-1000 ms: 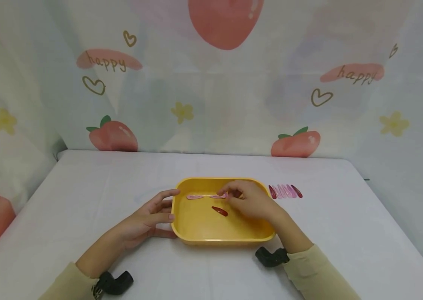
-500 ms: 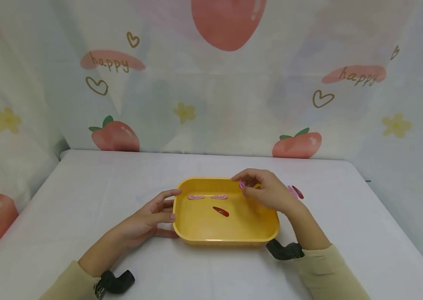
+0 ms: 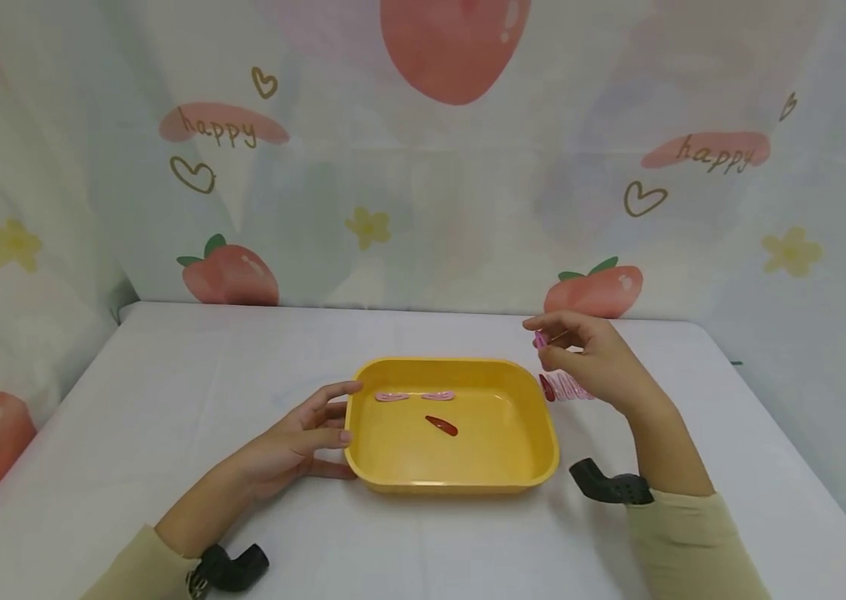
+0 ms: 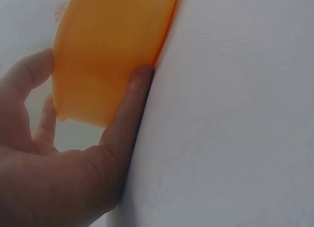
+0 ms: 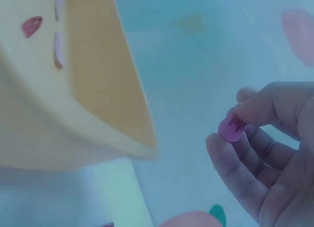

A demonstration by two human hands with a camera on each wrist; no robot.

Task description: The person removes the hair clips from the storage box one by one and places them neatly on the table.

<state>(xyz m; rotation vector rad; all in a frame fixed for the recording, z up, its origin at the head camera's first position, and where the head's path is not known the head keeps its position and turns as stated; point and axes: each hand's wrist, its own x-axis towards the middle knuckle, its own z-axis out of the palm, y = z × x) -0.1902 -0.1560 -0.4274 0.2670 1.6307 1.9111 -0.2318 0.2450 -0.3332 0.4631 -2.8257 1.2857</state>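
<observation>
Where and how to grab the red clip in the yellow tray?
Likely best: pinch the red clip mid-length across its two long edges, coming down from above and the right. It's slim, lying flat and slanted on the floor of the yellow tray, clear of the walls and the two pink clips beyond it, and nothing lies on the tray floor to its right.

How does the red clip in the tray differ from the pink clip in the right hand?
The red clip lies on the floor of the yellow tray; the pink clip is pinched by the right hand, outside the tray.
The red clip shows whole in the head view; the pink clip is partly covered.
Both are small.
</observation>
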